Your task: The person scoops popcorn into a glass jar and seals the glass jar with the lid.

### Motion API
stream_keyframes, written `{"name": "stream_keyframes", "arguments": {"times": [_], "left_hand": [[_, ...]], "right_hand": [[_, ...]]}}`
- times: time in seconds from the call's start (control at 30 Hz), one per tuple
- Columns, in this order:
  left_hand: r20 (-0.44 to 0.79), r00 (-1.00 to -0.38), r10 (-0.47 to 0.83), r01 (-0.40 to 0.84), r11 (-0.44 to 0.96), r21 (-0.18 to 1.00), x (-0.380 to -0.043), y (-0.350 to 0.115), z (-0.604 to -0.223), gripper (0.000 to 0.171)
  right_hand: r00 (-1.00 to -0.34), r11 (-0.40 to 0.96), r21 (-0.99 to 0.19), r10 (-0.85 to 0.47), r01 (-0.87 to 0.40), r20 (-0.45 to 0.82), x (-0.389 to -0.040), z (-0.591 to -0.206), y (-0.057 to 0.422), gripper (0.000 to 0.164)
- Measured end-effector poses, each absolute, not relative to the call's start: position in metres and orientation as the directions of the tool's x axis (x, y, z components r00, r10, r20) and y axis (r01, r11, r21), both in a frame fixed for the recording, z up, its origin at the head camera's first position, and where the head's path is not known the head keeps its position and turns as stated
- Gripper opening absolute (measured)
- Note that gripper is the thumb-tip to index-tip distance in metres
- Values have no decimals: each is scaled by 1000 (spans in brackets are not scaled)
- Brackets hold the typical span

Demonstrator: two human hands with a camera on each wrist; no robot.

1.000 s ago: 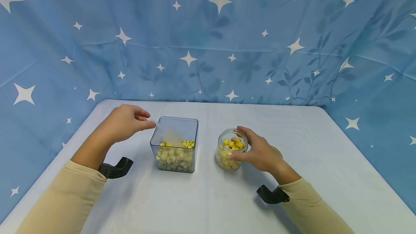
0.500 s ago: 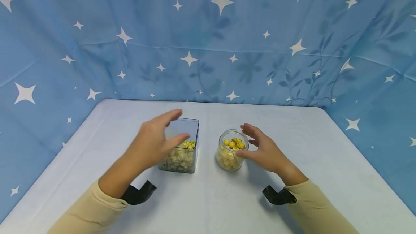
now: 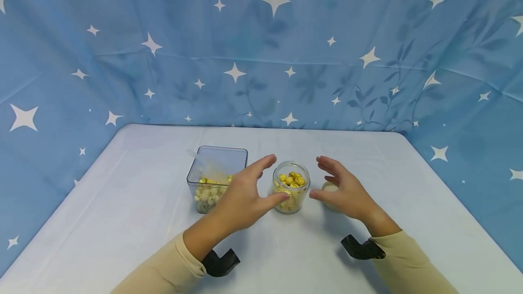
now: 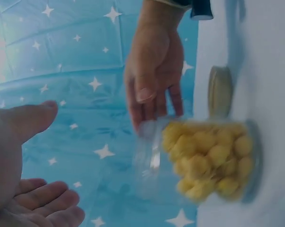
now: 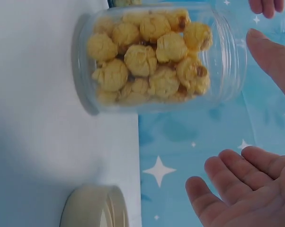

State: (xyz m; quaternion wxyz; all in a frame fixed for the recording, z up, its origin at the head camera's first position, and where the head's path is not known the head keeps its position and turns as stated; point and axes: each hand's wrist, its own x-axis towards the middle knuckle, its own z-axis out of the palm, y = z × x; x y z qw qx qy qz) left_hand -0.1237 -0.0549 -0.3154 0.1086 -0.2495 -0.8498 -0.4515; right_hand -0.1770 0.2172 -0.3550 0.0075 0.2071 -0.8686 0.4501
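Note:
A clear glass jar [image 3: 289, 194] of yellow popcorn stands upright and uncapped on the white table. To its left, my left hand [image 3: 247, 196] is spread with thumb and fingers apart. Its thumb overlaps the jar in the head view, but a gap shows between that hand and the jar [image 4: 209, 161] in the left wrist view. My right hand [image 3: 347, 192] hovers on the jar's other side, fingers loosely bent and holding nothing. In the right wrist view, that hand's thumb [image 5: 270, 56] lies near the jar's mouth, apparently not touching it.
A round, pale lid [image 3: 330, 187] lies right of the jar, partly behind my right hand. A clear square container [image 3: 200, 185] of popcorn stands left, partly hidden by my left hand. A translucent whitish utensil [image 3: 210, 167] leans inside it. A blue starry cloth [image 3: 261, 58] hangs behind.
My left hand has swept right from beside the square container to the jar, spreading its fingers. My right hand has let go of the jar and drawn slightly right. The utensil leans more leftward.

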Motion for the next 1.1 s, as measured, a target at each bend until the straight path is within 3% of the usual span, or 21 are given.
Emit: {"name": "stream_keyframes", "arguments": {"times": [0.33, 0.77, 1.1], "left_hand": [[317, -913, 258, 403, 444, 800, -140, -32, -350, 79], [250, -944, 216, 319, 392, 863, -156, -21, -367, 89], [223, -952, 211, 290, 384, 877, -167, -16, -378, 93]], "right_hand": [[-945, 593, -750, -297, -293, 134, -177, -365, 236, 88], [-979, 750, -644, -203, -153, -4, -180, -373, 253, 104], [-975, 779, -614, -214, -129, -65, -183, -386, 262, 113]]}}
